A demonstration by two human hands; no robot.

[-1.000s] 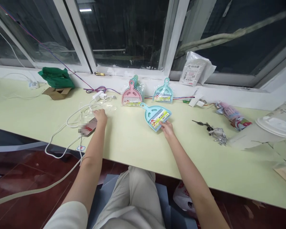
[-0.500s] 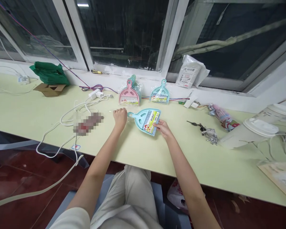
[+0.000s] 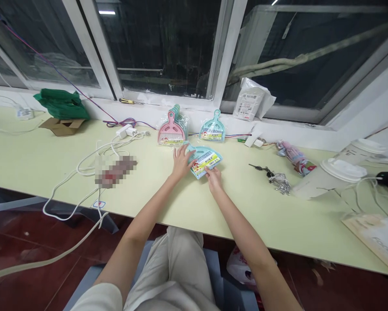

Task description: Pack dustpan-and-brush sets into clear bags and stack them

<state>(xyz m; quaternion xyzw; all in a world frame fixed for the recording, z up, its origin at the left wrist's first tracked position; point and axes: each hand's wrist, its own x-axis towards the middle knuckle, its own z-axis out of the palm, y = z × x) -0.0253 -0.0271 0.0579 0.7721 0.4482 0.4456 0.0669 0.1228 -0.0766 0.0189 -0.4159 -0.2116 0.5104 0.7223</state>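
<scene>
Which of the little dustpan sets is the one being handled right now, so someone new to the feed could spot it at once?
Start at the window sill and come down to the pale green table, where a pink set and a teal set lean against the wall. The handled teal dustpan set lies flat just in front of them. Alone among them it lies under the left hand and right hand.

The left hand (image 3: 181,160), which a second ago lies far out to the left by the white cable (image 3: 83,172), now rests on the handle end of the blue dustpan set (image 3: 204,160), fingers spread over it. The right hand (image 3: 213,178) has shifted with the set, which has turned on the worktop (image 3: 213,207) and now lies closer to the pink dustpan stack (image 3: 171,131).
</scene>
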